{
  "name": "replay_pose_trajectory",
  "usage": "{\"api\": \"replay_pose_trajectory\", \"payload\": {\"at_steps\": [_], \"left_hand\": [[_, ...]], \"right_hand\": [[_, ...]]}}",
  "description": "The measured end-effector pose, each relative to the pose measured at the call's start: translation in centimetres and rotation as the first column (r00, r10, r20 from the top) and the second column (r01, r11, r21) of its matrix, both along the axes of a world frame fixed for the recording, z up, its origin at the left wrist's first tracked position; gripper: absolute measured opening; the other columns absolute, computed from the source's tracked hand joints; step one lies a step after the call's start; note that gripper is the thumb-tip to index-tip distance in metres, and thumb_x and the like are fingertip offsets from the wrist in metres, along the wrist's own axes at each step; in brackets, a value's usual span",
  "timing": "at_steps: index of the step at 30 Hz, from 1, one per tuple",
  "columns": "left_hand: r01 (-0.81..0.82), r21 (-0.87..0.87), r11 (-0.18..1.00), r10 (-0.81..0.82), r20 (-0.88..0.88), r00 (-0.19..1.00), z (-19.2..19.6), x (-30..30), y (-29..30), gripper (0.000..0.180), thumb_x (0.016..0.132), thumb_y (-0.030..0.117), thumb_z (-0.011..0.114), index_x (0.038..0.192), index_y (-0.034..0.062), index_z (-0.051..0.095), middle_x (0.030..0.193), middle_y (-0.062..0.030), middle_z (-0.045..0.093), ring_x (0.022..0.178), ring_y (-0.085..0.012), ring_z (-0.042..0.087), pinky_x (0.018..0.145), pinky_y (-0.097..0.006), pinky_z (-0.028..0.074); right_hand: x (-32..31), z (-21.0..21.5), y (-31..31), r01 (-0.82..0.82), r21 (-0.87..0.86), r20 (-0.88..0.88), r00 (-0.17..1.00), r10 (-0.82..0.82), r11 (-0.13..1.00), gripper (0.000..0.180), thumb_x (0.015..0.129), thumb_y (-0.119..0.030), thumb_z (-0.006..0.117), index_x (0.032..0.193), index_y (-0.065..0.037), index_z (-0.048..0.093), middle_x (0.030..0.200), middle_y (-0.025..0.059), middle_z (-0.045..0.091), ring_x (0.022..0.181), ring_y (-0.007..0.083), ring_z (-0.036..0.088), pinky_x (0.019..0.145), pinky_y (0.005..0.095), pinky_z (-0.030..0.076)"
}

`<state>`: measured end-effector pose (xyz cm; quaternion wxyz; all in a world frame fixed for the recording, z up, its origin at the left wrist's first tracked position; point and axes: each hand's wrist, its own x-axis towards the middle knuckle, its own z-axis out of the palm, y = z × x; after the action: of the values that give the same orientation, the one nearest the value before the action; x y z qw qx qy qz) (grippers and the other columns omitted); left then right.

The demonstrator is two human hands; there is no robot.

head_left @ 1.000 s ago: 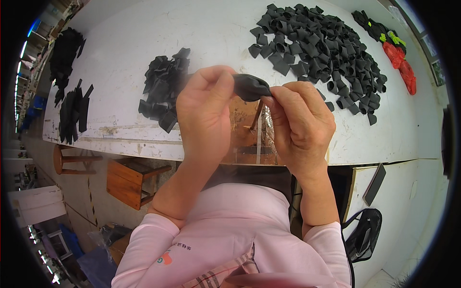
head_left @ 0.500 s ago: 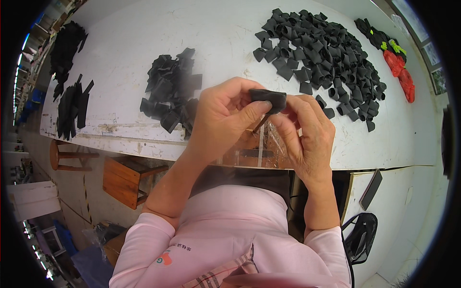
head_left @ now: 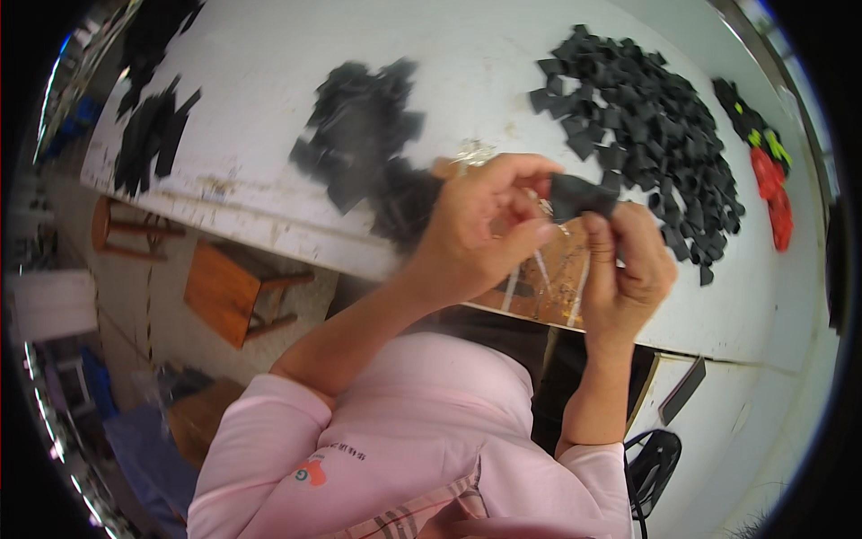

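Note:
A small black fabric piece, folded into a flat loop, is pinched at its lower right corner by the thumb and fingers of my right hand. Beside its left edge is my left hand, thumb apart from the fingers, the index fingertip at the upper left corner; whether it touches is unclear. Under the hands lies a brown patch with strips of clear tape on the tabletop. Ahead and left, a blurred heap of black fabric pieces spreads. Further right sits a large pile of similar black loops.
Long black strips lie at the white table's left end. Red plastic bags rest along the right edge. Two wooden stools stand left of the table. A black bag is at the lower right.
Both hands and the black fabric piece have shifted right in the picture. My left thumb has come off the piece, while my right hand grips it. The whole view has turned slightly.

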<state>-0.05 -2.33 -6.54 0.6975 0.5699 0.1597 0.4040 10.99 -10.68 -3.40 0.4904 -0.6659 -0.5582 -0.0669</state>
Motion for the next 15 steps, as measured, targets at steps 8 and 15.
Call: {"api": "replay_pose_trajectory", "payload": {"at_steps": [8,15], "left_hand": [[-0.401,0.611,0.683,0.695,-0.373,0.615,-6.7,-7.0,1.7,0.026,0.07,-0.002,0.056,0.096,0.0,0.053,0.089,-0.0108,0.052,0.072,-0.0169,0.051,0.061,-0.025,0.043],[0.012,0.851,0.524,0.737,-0.461,0.495,-8.2,-7.6,7.0,0.027,0.07,-0.004,0.054,0.095,0.0028,0.056,0.09,-0.0123,0.051,0.081,-0.0285,0.051,0.072,-0.034,0.043]], "right_hand": [[5.4,2.5,1.8,0.29,0.167,-0.571,0.807,-0.148,0.942,0.027,0.087,-0.02,0.049,0.089,0.006,0.059,0.063,0.0044,0.052,0.05,0.0056,0.036,0.049,0.0185,0.029],[-2.6,-3.3,-2.4,-0.05,-0.157,-0.578,0.814,-0.051,0.986,0.016,0.084,-0.012,0.054,0.078,0.002,0.059,0.062,0.0016,0.054,0.053,0.0059,0.047,0.049,0.0179,0.036]]}}
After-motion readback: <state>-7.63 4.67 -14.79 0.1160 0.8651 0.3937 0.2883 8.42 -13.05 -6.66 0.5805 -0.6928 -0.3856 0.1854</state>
